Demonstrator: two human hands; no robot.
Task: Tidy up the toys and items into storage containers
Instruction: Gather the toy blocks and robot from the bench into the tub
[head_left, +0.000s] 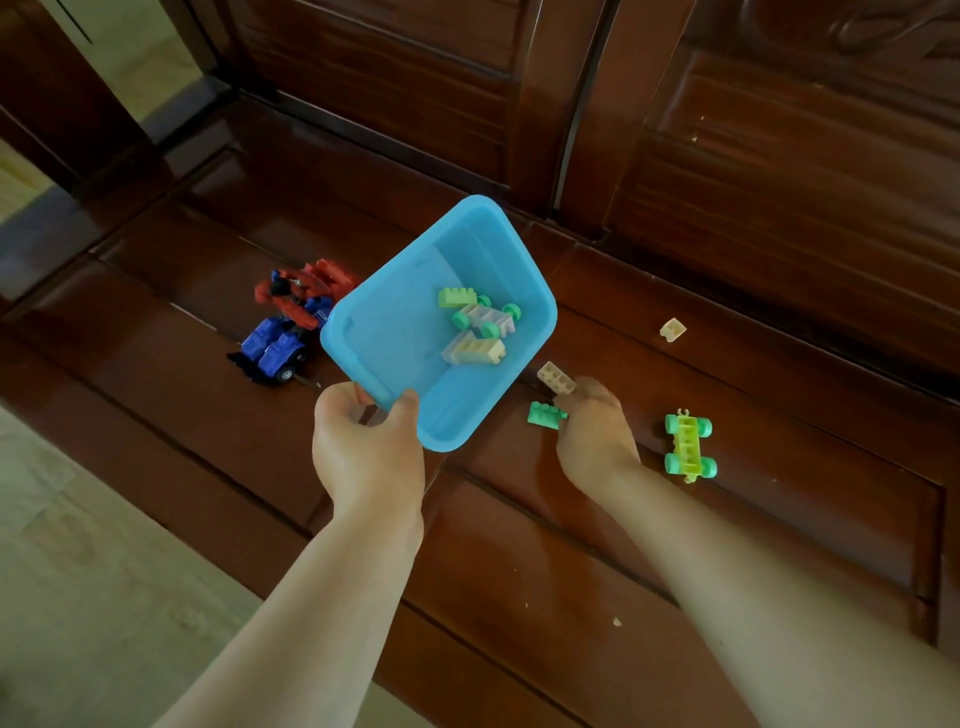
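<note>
My left hand (366, 447) grips the near rim of a blue plastic tub (395, 332), held tilted above the wooden bench. Inside the tub lie a light green brick (456, 297), a pale wheeled piece with green wheels (485, 317) and a cream brick (474, 349). My right hand (595, 431) holds a beige brick (556, 378) and a green brick (545, 414) at its fingertips, just right of the tub. A yellow-green wheeled chassis (690, 447) lies on the bench to the right. A small cream piece (672, 329) lies farther back.
A red and blue robot toy (291, 322) lies on the dark wooden bench (727, 519) left of the tub, partly hidden by it. The carved backrest (727, 130) rises behind. Pale tiled floor (78, 571) lies at the lower left.
</note>
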